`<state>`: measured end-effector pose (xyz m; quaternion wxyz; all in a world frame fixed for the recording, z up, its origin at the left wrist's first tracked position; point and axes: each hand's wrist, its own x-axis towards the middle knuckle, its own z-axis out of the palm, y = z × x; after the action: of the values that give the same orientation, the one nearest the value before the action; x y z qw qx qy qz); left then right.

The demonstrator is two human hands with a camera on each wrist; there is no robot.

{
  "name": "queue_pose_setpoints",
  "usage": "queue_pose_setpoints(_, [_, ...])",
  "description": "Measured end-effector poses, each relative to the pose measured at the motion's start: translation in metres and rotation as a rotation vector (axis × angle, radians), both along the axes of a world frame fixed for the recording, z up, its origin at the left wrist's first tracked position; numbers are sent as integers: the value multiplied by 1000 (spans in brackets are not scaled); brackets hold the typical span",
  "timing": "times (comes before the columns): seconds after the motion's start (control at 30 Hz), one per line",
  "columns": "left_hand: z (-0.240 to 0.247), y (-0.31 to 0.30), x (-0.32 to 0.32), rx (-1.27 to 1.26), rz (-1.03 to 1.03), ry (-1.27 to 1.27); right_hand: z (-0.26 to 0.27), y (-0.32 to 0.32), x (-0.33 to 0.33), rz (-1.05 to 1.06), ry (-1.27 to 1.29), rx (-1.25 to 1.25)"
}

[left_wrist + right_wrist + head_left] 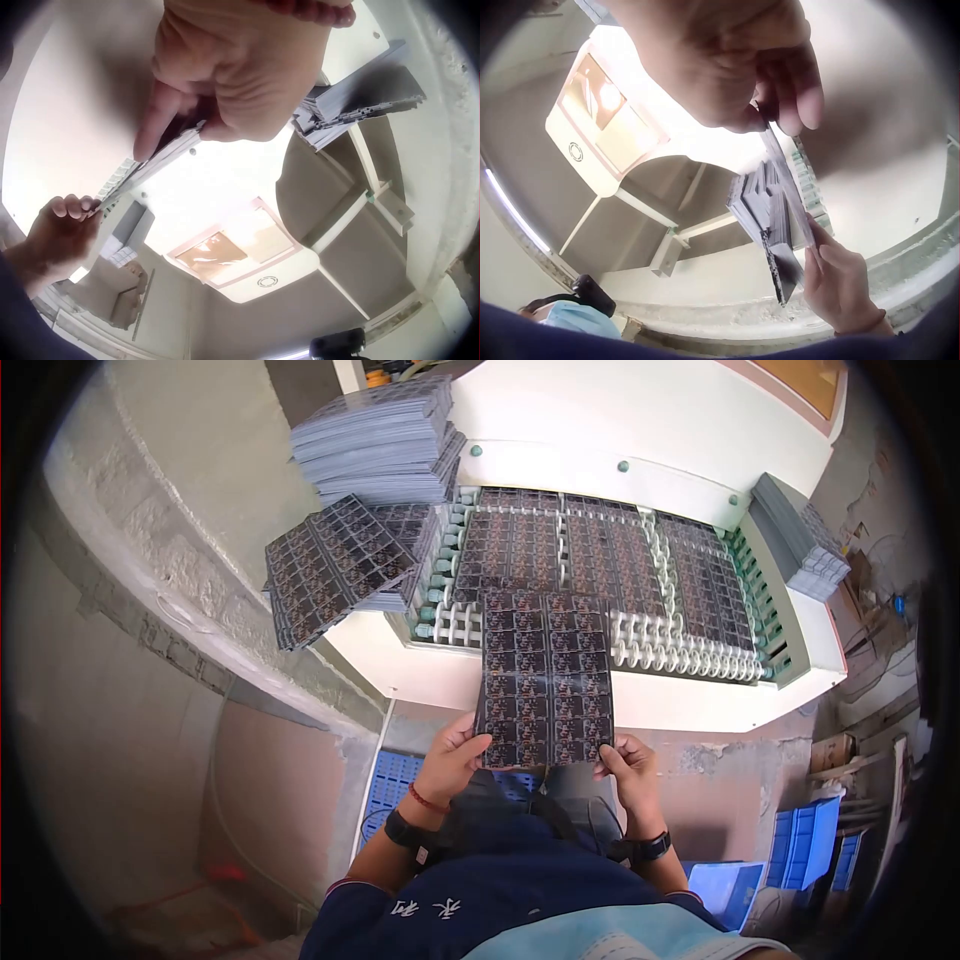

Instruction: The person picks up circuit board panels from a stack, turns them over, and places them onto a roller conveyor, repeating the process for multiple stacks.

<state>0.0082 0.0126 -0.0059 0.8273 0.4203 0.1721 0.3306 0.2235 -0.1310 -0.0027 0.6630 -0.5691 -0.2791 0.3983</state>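
Observation:
A dark circuit board panel (pixel 546 678), printed with a grid of small repeated units, is held in front of the body by both hands. My left hand (pixel 456 758) pinches its near left corner, thumb on top. At the near right corner my right hand (pixel 630 768) grips the edge the same way. Edge-on in the right wrist view, the panel (pixel 789 180) looks thin and pale along its side. Its far end overlaps the roller conveyor (pixel 690 658) in the head view. More panels (pixel 610 560) lie in rows on those rollers.
A tall stack of panels (pixel 375 445) stands at the back left, with tilted panels (pixel 340 565) before it. Another stack (pixel 795 535) sits on the machine's right end. The white machine cover (pixel 640 420) rises behind the rollers. Blue crates (pixel 803 843) are low on the right.

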Motion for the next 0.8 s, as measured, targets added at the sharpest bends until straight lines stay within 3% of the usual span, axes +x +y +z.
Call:
queue_pose_setpoints(0.2, [10, -10, -2, -49, 128, 115, 0, -4, -2, 19, -66, -35])
queue_pose_setpoints(0.53, [0, -13, 0, -69, 112, 89, -5, -2, 6, -41, -10, -106])
queue_pose_setpoints(0.7, [-3, -8, -4, -193, 81, 23, -14, -16, 27, -155, 67, -59])
queue_pose_setpoints(0.8, [2, -8, -3, -141, 98, 72, -14, -33, 48, -238, 57, -51])
